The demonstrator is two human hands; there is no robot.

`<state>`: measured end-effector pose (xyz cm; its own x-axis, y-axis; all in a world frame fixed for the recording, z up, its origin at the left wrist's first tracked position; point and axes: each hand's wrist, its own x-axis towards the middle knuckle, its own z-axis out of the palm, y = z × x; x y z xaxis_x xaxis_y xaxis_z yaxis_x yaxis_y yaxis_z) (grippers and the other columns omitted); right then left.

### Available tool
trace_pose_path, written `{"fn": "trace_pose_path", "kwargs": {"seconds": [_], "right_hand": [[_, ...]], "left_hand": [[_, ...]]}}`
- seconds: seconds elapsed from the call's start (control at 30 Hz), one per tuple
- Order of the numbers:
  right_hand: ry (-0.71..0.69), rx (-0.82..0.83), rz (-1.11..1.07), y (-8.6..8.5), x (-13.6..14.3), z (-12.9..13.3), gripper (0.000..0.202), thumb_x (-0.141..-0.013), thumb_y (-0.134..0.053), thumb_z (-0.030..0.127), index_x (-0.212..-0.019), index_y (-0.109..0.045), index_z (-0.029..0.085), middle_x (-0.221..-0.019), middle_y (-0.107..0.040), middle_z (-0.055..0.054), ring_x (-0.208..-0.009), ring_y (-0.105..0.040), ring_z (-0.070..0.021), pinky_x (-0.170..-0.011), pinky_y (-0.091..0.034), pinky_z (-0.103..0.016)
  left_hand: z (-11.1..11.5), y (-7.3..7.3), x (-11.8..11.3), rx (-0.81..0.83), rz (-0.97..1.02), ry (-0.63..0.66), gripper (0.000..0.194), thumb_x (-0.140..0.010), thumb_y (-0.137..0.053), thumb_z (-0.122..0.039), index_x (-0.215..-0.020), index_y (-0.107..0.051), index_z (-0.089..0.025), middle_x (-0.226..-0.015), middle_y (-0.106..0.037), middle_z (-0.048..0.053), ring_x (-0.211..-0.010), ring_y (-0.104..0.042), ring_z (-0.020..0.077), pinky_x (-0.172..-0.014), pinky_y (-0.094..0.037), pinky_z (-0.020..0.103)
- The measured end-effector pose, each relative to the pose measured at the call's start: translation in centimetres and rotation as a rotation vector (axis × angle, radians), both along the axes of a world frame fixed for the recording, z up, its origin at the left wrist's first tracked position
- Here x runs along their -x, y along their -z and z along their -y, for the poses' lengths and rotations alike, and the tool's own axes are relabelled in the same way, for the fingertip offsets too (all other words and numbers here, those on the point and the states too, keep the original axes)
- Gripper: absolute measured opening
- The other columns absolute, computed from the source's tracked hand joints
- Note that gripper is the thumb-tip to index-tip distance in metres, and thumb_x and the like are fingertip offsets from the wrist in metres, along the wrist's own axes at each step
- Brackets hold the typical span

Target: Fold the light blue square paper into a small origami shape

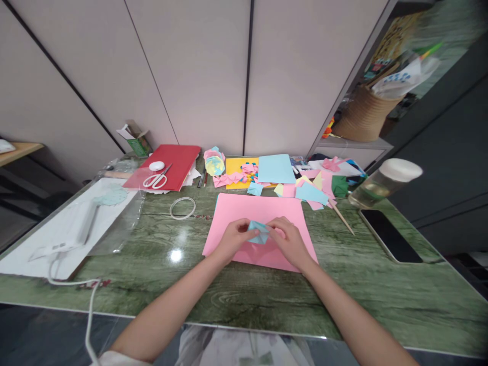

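A small folded piece of light blue paper (258, 233) is held between my two hands, above a large pink sheet (229, 209). My left hand (237, 238) pinches its left edge between thumb and fingers. On the opposite side, my right hand (287, 238) grips the right edge with closed fingers. Creases run across the blue piece, and its outer edges are partly hidden by my fingertips. A blue edge peeks out from under the pink sheet at its upper left. Just beyond the sheet lies another small blue folded paper (255, 189).
Scissors (155, 181) rest on a red folder (175, 161) at the back left. Paper scraps (312, 193), a light blue sheet (277, 169) and a wooden stick (342, 218) lie behind. A phone (389, 236) and a bottle (375, 185) are right; a power strip (82, 229) is left.
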<state>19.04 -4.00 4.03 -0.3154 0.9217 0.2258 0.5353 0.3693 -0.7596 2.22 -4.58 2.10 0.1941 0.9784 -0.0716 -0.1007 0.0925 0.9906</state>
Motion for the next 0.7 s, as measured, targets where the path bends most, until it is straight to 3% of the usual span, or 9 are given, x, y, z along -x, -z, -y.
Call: {"fn": "trace_pose_path", "kwargs": {"seconds": [0.1,0.27,0.53,0.7], "right_hand": [[-0.017,-0.005,-0.05,-0.16,-0.08,0.09,0.023,-0.084,-0.04,0.03,-0.074,-0.06,0.021,-0.078,-0.061,-0.002,-0.079,-0.05,-0.0173,-0.073,-0.035,-0.032],[0.058,-0.012,-0.039,0.07,0.16,0.14,0.015,-0.074,-0.056,0.035,-0.068,-0.059,0.022,-0.071,-0.059,-0.002,-0.078,-0.05,-0.0181,-0.071,-0.036,-0.031],[-0.029,0.172,-0.242,0.17,-0.08,-0.11,0.018,-0.075,-0.054,0.034,-0.065,-0.06,0.02,-0.068,-0.056,-0.001,-0.071,-0.05,-0.0155,-0.068,-0.038,-0.028],[-0.076,0.264,-0.317,0.6,0.04,-0.13,0.021,-0.077,-0.052,0.034,-0.063,-0.057,0.019,-0.064,-0.052,0.001,-0.065,-0.046,-0.0127,-0.062,-0.034,-0.026]], "left_hand": [[-0.1,0.08,0.04,0.009,-0.016,-0.04,0.022,-0.063,-0.065,-0.032,-0.071,-0.059,-0.012,-0.065,-0.055,0.0,-0.061,-0.049,0.0117,-0.06,-0.038,0.024],[0.11,-0.39,0.01,0.009,0.012,-0.014,0.026,-0.06,-0.067,-0.036,-0.07,-0.062,-0.013,-0.065,-0.056,0.0,-0.06,-0.049,0.0115,-0.059,-0.039,0.023],[0.2,-0.49,-0.14,0.047,0.099,-0.071,0.026,-0.064,-0.064,-0.039,-0.063,-0.061,-0.013,-0.055,-0.048,-0.003,-0.053,-0.04,0.008,-0.052,-0.03,0.021],[0.16,-0.56,-0.06,0.118,0.209,-0.016,0.025,-0.062,-0.067,-0.035,-0.058,-0.056,-0.013,-0.052,-0.044,-0.004,-0.05,-0.037,0.0067,-0.05,-0.027,0.02]]}}
